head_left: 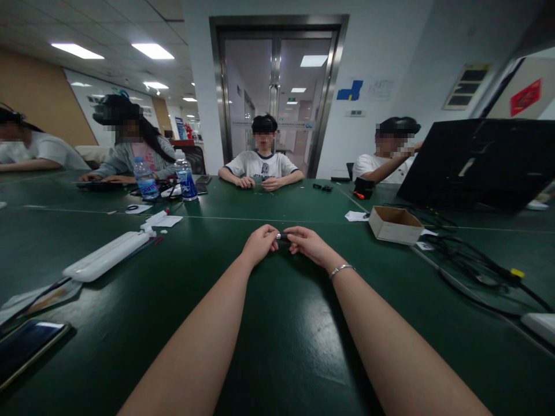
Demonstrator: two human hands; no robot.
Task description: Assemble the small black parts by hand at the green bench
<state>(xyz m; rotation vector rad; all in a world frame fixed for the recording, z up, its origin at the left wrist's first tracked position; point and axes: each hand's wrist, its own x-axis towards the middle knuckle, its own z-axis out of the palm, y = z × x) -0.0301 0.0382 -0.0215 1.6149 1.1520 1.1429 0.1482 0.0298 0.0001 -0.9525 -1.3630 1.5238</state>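
Both of my hands meet over the green tabletop, straight ahead of me. Between their fingertips is a small black-and-silver cylinder, lying roughly level; its exact kind is too small to tell. My left hand pinches the silver end, on the left. The black end is pinched by the thumb and fingers of my right hand, whose wrist wears a silver bracelet. Fingers cover part of the cylinder at both ends.
Left are a white power strip, a phone and water bottles. A small cardboard box, black cables and a monitor stand right. Several people sit around the table, one directly opposite.
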